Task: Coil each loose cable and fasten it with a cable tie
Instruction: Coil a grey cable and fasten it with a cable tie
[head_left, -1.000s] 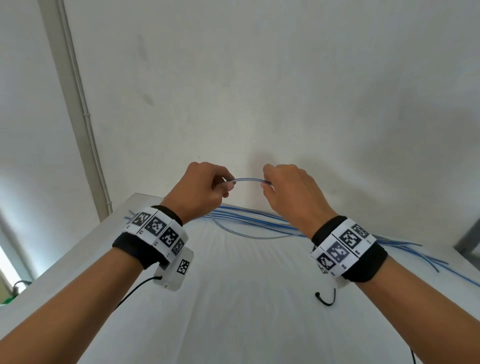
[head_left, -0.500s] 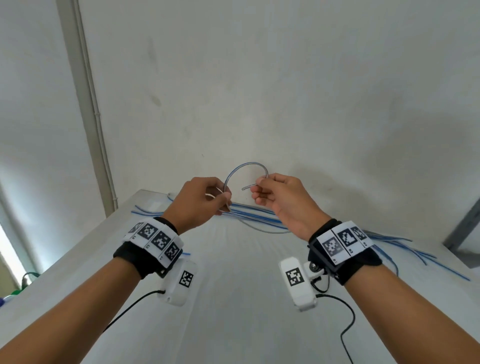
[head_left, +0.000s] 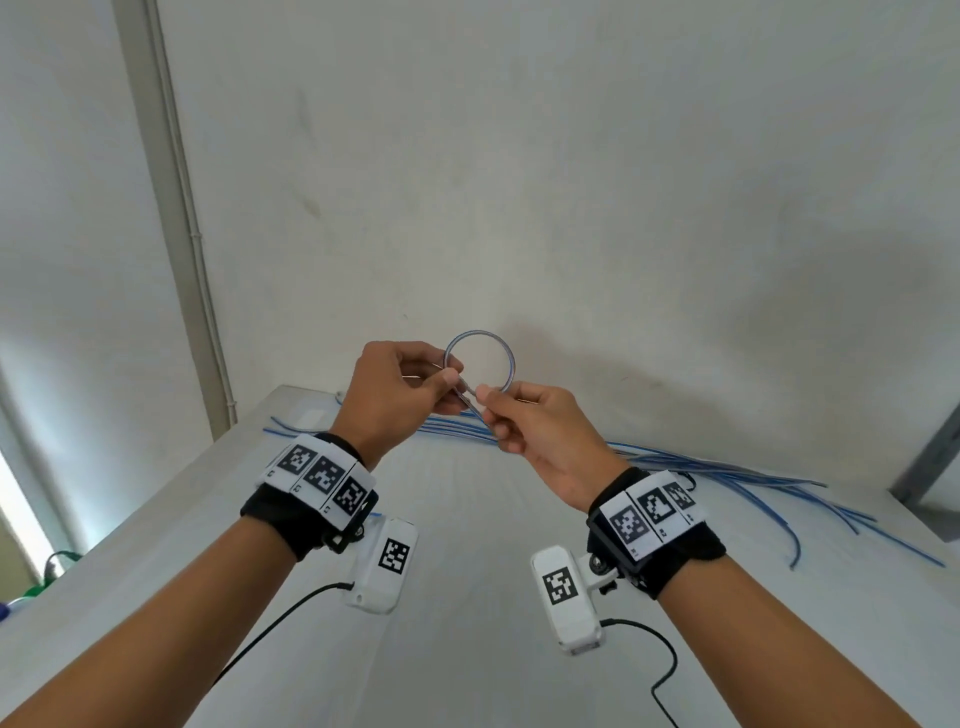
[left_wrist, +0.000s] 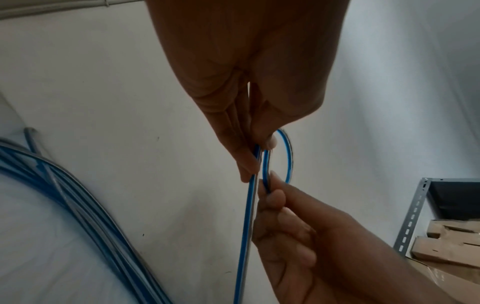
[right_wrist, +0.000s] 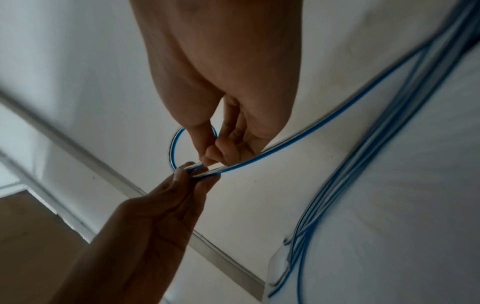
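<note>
A thin blue-and-clear plastic cable is held above the far edge of the white desk, bent into one round loop. The crossing is pinched by the left hand, and the strand beside it by the right hand; each grip is pressed together. Loose blue cables are spread along the far edge, apparently untied.

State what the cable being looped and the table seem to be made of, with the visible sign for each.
Cable: probably flexible clear plastic with a blue stripe; it bends into a small loop and glints.
Table: matte white, faintly streaked; the material is unclear.
</note>
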